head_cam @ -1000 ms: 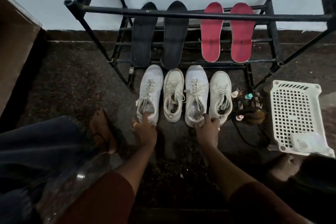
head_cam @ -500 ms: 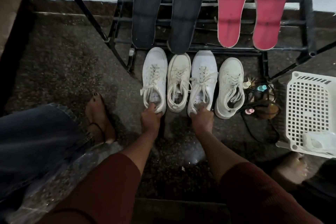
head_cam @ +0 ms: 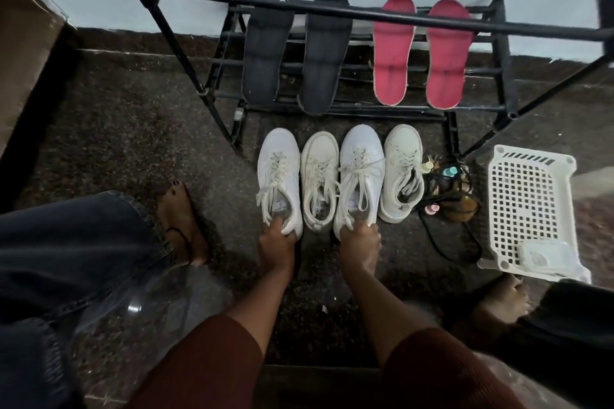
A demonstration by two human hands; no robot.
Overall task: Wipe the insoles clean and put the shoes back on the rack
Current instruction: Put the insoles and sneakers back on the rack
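Person is crouching at a black metal tube rack [head_cam: 365, 12] set against a pale wall. Four white lace-up sneakers are standing in a row on the dark speckled floor, toes toward the rack, sides touching or nearly so.

Left hand [head_cam: 277, 239] is gripping the heel of the leftmost bright white sneaker [head_cam: 279, 173], fingers curled over the collar. Right hand [head_cam: 360, 242] is clamping the heel of the third sneaker [head_cam: 360, 169] the same way; these two look like a pair. The cream sneaker between them [head_cam: 319, 176] and the far-right cream sneaker [head_cam: 402, 169] are sitting untouched.

Two black foam insoles [head_cam: 267, 50] and two pink-red insoles [head_cam: 393, 50] are leaning upright on the rack's lower rails, out of the shoes.

Risks, as judged:
- Laces on both held sneakers are hanging loose, and one seems to be straying toward the far-right cream sneaker. Lifting could snag and drag or tip a neighbour.
- The insoles are occupying the lower tier. Pushing a shoe in there could knock them flat.
- Racking the shoes while the insoles are out would be leaving the job half done.
- Small bottles and a dark cable [head_cam: 442, 189] are lying just beside the far-right sneaker, near a white perforated plastic basket [head_cam: 531, 156]. A careless swing could scatter them.
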